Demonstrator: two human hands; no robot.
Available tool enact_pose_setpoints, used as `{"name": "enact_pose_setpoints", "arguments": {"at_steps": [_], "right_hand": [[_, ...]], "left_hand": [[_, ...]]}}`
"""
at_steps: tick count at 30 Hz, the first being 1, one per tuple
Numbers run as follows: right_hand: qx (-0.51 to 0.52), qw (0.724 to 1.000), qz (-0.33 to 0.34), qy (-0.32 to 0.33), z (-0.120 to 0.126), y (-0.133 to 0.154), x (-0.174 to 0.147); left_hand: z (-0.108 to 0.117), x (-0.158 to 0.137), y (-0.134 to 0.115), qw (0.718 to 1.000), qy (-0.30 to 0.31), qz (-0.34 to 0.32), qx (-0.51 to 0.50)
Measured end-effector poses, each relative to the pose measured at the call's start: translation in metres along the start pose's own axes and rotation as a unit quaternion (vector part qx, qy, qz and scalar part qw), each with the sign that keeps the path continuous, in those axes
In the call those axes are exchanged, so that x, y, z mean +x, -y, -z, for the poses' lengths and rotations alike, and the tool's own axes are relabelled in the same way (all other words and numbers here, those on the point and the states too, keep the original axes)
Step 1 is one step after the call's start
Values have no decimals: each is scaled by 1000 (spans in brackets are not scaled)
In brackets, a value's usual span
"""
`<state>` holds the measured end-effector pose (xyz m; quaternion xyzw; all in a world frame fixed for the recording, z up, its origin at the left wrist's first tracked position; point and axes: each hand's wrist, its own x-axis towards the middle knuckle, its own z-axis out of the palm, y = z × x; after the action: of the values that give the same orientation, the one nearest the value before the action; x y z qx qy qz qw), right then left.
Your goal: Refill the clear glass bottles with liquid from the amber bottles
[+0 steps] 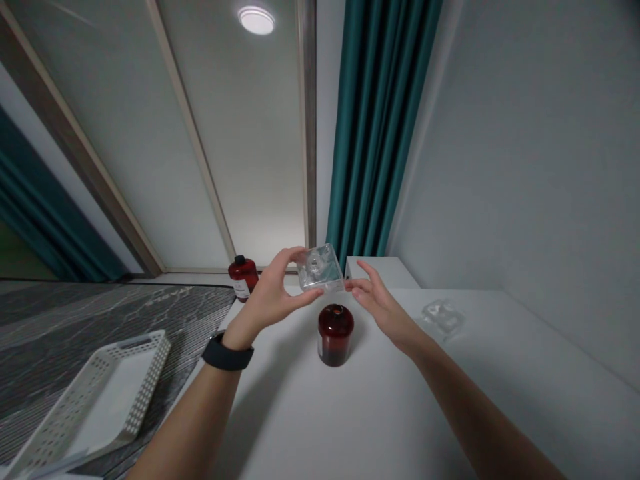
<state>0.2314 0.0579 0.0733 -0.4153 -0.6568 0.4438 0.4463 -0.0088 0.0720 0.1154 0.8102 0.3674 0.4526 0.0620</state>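
Observation:
A clear, square plastic box (321, 268) is held up above the table by my left hand (275, 291), thumb along its lower edge and fingers at its upper left. My right hand (373, 297) is at the box's right side with fingers apart; a fingertip is at or very near its lower right corner, and I cannot tell whether it touches. Below the box stands a dark red-brown bottle (335, 337) without a cap, its neck opening showing. Another red-brown bottle (243, 277), with a black cap and white label, is upright behind my left hand.
The white table (310, 420) carries crumpled clear plastic (443, 319) at the right and a white box (385, 272) at the back. Left of the table, lower down, sits a white perforated basket (145, 393). A wall rises on the right, with teal curtains (380, 133) behind.

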Motion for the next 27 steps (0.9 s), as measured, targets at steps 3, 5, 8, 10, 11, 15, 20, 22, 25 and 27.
{"name": "enact_pose_setpoints", "arguments": {"at_steps": [3,5,8,10,11,15,20,22,25,27], "right_hand": [[-15,998,-22,58,3,-4,1],[-32,995,-31,93,3,-6,0],[-52,988,-43,136,2,-7,-2],[-63,985,-42,152,0,-8,-2],[-67,985,-38,156,-1,-9,-2],[-67,985,-29,153,-3,-13,-2],[-72,985,-21,154,-3,-17,0],[-71,986,-5,153,-3,-20,0],[-80,987,22,139,-2,-25,1],[-89,987,31,128,-2,-28,2]], "left_hand": [[2,-1,-2,999,-13,14,-25],[3,-3,-4,999,-15,20,-31],[7,-12,-3,999,-6,39,-21],[11,-20,-1,998,9,56,-8],[14,-25,1,998,18,65,-2],[22,-48,10,994,36,105,17],[16,-79,26,988,24,154,12],[10,-90,32,986,17,167,-7],[2,-103,41,984,16,178,-23],[1,-108,44,983,33,180,-21]]}}
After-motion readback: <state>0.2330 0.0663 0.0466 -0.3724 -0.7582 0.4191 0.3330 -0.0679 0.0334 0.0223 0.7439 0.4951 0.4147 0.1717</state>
